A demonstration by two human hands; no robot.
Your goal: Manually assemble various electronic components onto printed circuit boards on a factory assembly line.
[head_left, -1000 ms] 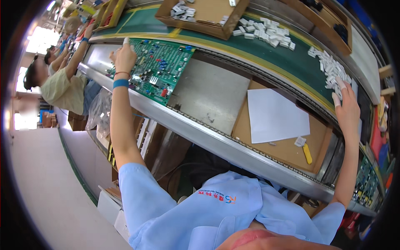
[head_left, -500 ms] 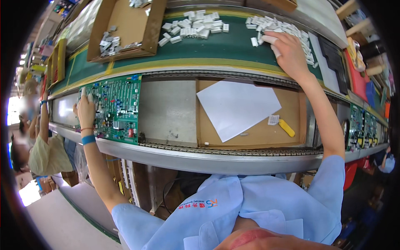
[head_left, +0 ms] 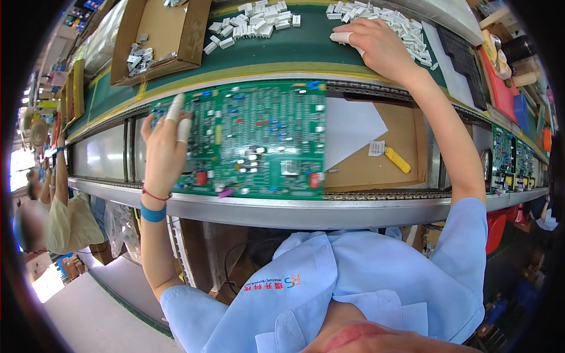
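A large green circuit board (head_left: 259, 138), crowded with small parts, lies across the conveyor rails in front of me, slightly smeared by motion. My left hand (head_left: 165, 147) is over its left edge, with fingers stretched onto the board and pale finger cots on some of them. At the far right, my right hand (head_left: 379, 50) reaches to the left side of a pile of white plastic connectors (head_left: 412, 38). Its cot-covered fingertips are closed together low over the green mat, and whatever lies beneath them is hidden.
Another pile of white connectors (head_left: 253, 22) lies on the green mat (head_left: 276, 59), beside a cardboard box (head_left: 191, 65) of small parts. Between the rails, a shallow cardboard tray (head_left: 406, 126) holds white paper and a yellow-handled tool (head_left: 397, 160). More boards (head_left: 509, 153) stand at right. A co-worker (head_left: 70, 220) is at left.
The circuit board has slid right along the rails, my left hand moving with it. My right fingertips now cover the spot where a loose white connector lay. The whole view has shifted slightly.
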